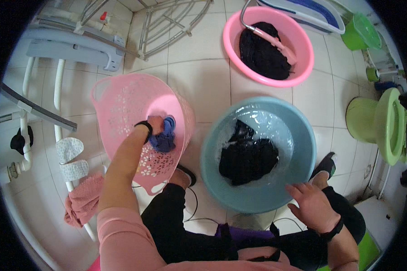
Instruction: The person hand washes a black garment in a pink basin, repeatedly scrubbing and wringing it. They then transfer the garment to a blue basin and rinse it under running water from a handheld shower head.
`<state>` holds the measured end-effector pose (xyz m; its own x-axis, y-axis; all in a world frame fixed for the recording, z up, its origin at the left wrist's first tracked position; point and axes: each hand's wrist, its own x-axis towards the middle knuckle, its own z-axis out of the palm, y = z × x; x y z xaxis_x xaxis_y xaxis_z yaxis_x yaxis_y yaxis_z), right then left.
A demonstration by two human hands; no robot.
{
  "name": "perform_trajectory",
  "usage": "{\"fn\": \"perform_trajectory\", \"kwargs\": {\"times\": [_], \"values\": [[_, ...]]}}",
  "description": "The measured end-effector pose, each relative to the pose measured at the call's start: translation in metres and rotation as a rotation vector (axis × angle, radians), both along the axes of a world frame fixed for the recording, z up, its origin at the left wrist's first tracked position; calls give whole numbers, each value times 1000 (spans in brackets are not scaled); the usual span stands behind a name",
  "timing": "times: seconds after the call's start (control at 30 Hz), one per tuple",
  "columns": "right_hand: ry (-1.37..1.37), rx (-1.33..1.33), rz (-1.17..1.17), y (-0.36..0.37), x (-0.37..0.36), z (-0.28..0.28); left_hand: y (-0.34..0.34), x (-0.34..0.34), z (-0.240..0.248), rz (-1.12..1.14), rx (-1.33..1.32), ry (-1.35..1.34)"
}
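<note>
My left hand (156, 123) reaches down inside a pink perforated laundry basket (122, 99) and is closed on a bunched blue cloth garment (163, 140). Its fingers are partly hidden by the back of the hand. To the right of the basket, a large blue-green basin (303, 135) holds sudsy water, in which a black garment (248, 160) lies wet and crumpled. My right hand (314, 205) hovers by the basin's near right rim, fingers stretched and holding nothing.
Beyond the basin, a pink tub (233, 43) holds dark cloth (257, 54) and a shower head (271, 38). A green toilet (389, 126) stands at the right, a metal rack (167, 27) at the far left. A pink towel (83, 198) hangs on the left pipes.
</note>
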<state>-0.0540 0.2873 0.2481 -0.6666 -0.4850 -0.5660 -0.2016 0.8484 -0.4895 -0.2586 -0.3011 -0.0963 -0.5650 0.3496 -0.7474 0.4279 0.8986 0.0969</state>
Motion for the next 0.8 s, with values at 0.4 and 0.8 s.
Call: {"fn": "perform_trajectory", "kwargs": {"times": [0.4, 0.8], "values": [[291, -45, 92, 19, 60, 25, 15, 84, 421, 1151, 1091, 462], [597, -157, 47, 21, 127, 15, 279, 139, 416, 502, 902, 596]]}}
